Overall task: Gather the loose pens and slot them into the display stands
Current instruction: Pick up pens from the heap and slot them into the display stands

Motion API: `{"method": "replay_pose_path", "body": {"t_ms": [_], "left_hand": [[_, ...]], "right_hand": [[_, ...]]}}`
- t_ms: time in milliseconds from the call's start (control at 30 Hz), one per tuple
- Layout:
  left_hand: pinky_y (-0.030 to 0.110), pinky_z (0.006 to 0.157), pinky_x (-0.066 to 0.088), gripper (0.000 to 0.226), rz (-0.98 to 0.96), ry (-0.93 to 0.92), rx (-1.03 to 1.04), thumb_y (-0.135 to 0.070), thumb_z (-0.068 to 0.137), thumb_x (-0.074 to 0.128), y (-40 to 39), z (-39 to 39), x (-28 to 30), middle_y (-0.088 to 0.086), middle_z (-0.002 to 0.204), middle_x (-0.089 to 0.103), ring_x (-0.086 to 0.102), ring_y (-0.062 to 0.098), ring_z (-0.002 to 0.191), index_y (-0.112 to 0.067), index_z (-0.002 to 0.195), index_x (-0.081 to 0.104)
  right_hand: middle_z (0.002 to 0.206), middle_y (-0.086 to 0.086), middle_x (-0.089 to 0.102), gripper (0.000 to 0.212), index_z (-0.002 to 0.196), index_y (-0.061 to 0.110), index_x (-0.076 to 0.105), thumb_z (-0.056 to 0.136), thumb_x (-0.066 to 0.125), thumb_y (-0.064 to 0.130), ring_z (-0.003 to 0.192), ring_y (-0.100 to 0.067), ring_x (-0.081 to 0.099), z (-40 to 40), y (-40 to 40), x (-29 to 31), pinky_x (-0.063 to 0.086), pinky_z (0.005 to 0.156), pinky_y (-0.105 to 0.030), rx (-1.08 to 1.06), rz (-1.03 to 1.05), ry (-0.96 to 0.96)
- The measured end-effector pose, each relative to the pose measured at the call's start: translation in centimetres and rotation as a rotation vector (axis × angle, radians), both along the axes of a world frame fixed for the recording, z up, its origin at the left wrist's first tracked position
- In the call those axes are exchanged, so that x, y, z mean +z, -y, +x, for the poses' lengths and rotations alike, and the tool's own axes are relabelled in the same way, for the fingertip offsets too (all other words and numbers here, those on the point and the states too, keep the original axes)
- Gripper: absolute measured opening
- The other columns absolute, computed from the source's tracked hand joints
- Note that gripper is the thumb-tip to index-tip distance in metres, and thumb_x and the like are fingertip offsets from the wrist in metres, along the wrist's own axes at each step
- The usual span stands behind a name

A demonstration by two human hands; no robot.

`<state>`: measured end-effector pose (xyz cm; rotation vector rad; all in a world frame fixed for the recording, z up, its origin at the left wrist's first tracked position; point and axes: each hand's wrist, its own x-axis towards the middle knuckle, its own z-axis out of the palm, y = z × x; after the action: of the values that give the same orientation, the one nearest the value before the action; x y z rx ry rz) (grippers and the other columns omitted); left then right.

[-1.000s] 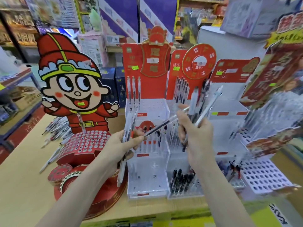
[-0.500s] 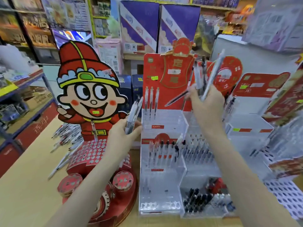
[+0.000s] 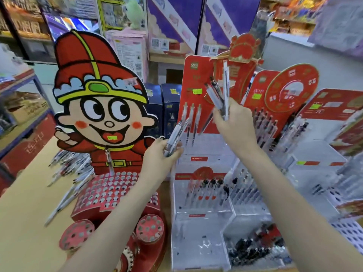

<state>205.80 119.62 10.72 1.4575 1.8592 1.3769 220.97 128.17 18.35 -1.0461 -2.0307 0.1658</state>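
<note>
The left hand (image 3: pixel 161 156) grips a small bundle of white-barrelled pens (image 3: pixel 175 137), tips angled up-right. The right hand (image 3: pixel 233 124) clutches a fanned bunch of grey and white pens (image 3: pixel 220 97) above the clear tiered acrylic display stand (image 3: pixel 204 228). Loose pens (image 3: pixel 66 183) lie left of the left-hand grip.

Both bare forearms reach forward and up. The left hand (image 3: pixel 159 156) is curled closed low; the right hand (image 3: pixel 234 124) is clenched higher.
</note>
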Motion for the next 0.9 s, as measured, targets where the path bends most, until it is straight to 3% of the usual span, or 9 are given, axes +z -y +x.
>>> {"method": "replay_pose_path", "body": {"t_ms": [133,267,367,567,633,733,800,900], "left_hand": [[0.008,0.059,0.039,0.011,-0.002,0.107,-0.013,-0.020,0.085,0.067,-0.3,-0.3,-0.3,0.004,0.099,0.063,0.056,0.007,0.077,-0.030,0.084,0.063],[0.008,0.052,0.037,0.008,0.003,0.185,-0.046,-0.018,0.085,0.067,-0.3,-0.4,-0.5,0.003,0.090,0.063,0.054,0.005,0.067,-0.022,0.092,0.067],[0.005,0.049,0.036,0.009,0.021,0.207,-0.061,-0.017,0.085,0.067,-0.3,-0.5,-0.7,0.008,0.095,0.063,0.052,0.001,0.065,-0.022,0.093,0.066],[0.006,0.052,0.039,0.010,0.013,0.211,-0.070,-0.019,0.086,0.066,-0.2,-0.4,-0.5,0.006,0.097,0.065,0.054,0.002,0.069,-0.023,0.095,0.066],[0.004,0.054,0.040,0.009,-0.008,0.201,-0.076,-0.019,0.085,0.067,-0.1,-0.4,-0.1,0.004,0.096,0.065,0.055,0.001,0.071,-0.022,0.094,0.066],[0.004,0.052,0.038,0.006,-0.040,0.098,-0.047,-0.024,0.085,0.068,0.5,-0.8,0.7,-0.001,0.089,0.061,0.052,0.000,0.066,-0.023,0.091,0.067],[0.007,0.048,0.036,0.002,-0.028,0.099,-0.097,-0.024,0.084,0.068,1.4,-0.7,1.3,-0.007,0.077,0.057,0.051,-0.002,0.055,-0.024,0.086,0.067],[0.007,0.047,0.036,0.003,-0.068,0.106,-0.265,-0.021,0.084,0.069,2.7,0.1,2.0,-0.014,0.063,0.056,0.050,-0.006,0.048,-0.023,0.084,0.069]], "right_hand": [[0.056,0.000,0.041,0.013,0.084,0.007,0.049,0.094,0.048,0.015,0.044,-0.018,0.038,-1.0,-0.6,-1.0,0.026,0.042,-0.027,-0.077,-0.093,0.193],[0.063,-0.005,0.051,0.020,0.078,0.007,0.050,0.093,0.053,0.020,0.055,-0.023,0.047,-2.4,-0.8,-2.6,0.030,0.048,-0.027,-0.175,-0.136,0.075],[0.066,-0.004,0.053,0.021,0.078,0.008,0.052,0.092,0.057,0.024,0.059,-0.023,0.050,-2.8,-0.7,-3.5,0.033,0.052,-0.026,-0.195,-0.182,-0.047],[0.074,-0.010,0.066,0.026,0.085,0.003,0.060,0.091,0.058,0.028,0.069,-0.027,0.062,-2.5,-0.5,-3.4,0.051,0.062,-0.035,-0.212,-0.230,-0.042],[0.069,-0.007,0.064,0.025,0.082,0.007,0.058,0.091,0.060,0.030,0.064,-0.022,0.059,-1.9,0.3,-2.8,0.049,0.058,-0.032,-0.222,-0.209,-0.024],[0.061,-0.003,0.058,0.013,0.084,0.014,0.059,0.088,0.064,0.025,0.049,-0.010,0.050,-0.9,2.7,-1.6,0.039,0.046,-0.015,-0.115,-0.262,-0.300],[0.058,-0.003,0.056,0.010,0.085,0.013,0.064,0.087,0.065,0.023,0.039,-0.006,0.042,-0.5,4.4,-1.0,0.035,0.040,-0.016,0.060,-0.467,-0.507],[0.057,-0.004,0.052,0.009,0.083,0.014,0.064,0.087,0.065,0.022,0.035,-0.010,0.034,-0.7,5.7,-1.2,0.027,0.035,-0.018,0.228,-0.720,-0.545]]}}
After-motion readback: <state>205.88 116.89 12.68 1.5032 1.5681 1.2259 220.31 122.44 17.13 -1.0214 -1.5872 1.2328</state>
